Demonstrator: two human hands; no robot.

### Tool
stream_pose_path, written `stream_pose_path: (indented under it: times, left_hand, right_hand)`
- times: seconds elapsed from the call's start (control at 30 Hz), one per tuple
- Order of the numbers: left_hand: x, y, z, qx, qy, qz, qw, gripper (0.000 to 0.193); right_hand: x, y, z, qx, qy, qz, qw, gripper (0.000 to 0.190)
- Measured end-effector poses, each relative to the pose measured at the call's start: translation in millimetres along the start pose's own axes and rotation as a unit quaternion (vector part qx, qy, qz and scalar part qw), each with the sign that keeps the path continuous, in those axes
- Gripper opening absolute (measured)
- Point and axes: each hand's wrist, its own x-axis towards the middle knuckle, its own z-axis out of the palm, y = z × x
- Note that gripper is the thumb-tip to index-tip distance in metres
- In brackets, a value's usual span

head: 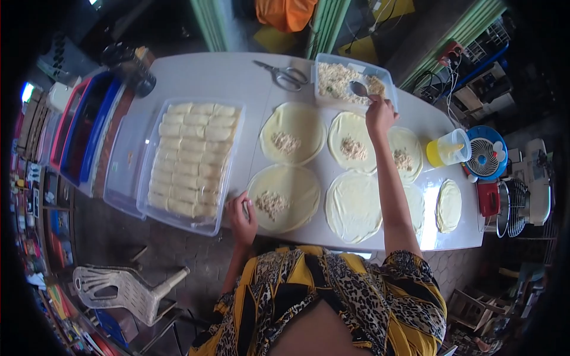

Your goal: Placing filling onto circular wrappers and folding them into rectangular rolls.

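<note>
My right hand grips a metal spoon, its bowl over the crumbly filling in a clear plastic container. My left hand rests at the table's near edge with fingers curled, beside a thin dough round bearing a mound of filling. Behind it lies another filled round. Two more rounds with filling, one at the middle and one partly behind my right forearm, lie to the right. A bare dough round is nearest me; another is partly hidden by my forearm.
Rolled dough pieces fill a clear tray at left. Scissors lie behind the rounds. A jug of yellow liquid, stacked dough and a blue fan are at right. A plastic chair stands lower left.
</note>
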Motion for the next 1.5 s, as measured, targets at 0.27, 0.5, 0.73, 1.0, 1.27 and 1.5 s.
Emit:
stream_pose_path:
  times: [0.27, 0.5, 0.73, 1.0, 1.27, 1.5]
  left_hand:
    - [-2.3, -2.0, 7.6, 0.051, 0.030, -0.020, 0.998, 0.022]
    - [-1.0, -4.4, 8.0, 0.052, 0.012, -0.053, 0.997, 0.021]
    - [-1.1, -4.3, 9.8, 0.039, 0.018, -0.045, 0.998, 0.020]
    - [3.1, 0.2, 8.5, 0.029, 0.024, -0.012, 0.999, 0.019]
    - [3.8, 0.6, 5.8, 0.020, 0.042, -0.008, 0.999, 0.017]
    - [0.8, 1.8, 3.5, 0.013, 0.036, -0.008, 0.999, 0.016]
  right_hand:
    - [64.3, 7.9, 85.2, -0.094, -0.068, -0.054, 0.992, 0.019]
    - [69.2, 4.7, 88.8, 0.031, -0.256, 0.114, 0.960, 0.016]
    - [82.9, 34.0, 81.6, 0.093, -0.324, 0.145, 0.930, 0.020]
    - [52.6, 30.1, 14.0, 0.098, -0.253, 0.094, 0.958, 0.020]
    - [-65.8, 0.1, -67.7, 0.224, -0.326, -0.027, 0.918, 0.021]
    - [-164.0, -33.9, -109.2, 0.178, -0.418, -0.122, 0.882, 0.017]
